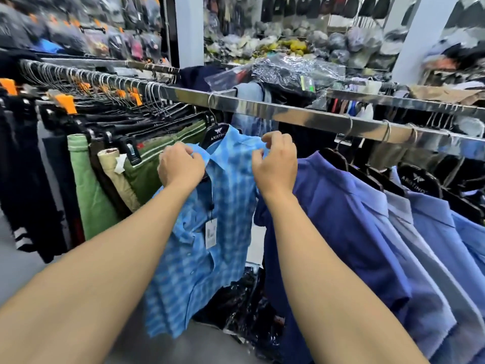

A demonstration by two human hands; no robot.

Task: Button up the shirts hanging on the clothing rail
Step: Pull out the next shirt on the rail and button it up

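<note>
Left hand [181, 164] and right hand [275, 164] each keep a pinching grip on the collar of the checked shirt [210, 232], hanging from the rail [262, 106]. A hard tug might slip it off its hanger [216, 132].

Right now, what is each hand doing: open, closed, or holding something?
Left hand: pinches the checked shirt at the collar.
Right hand: pinches the same shirt's collar on the other side.
</note>
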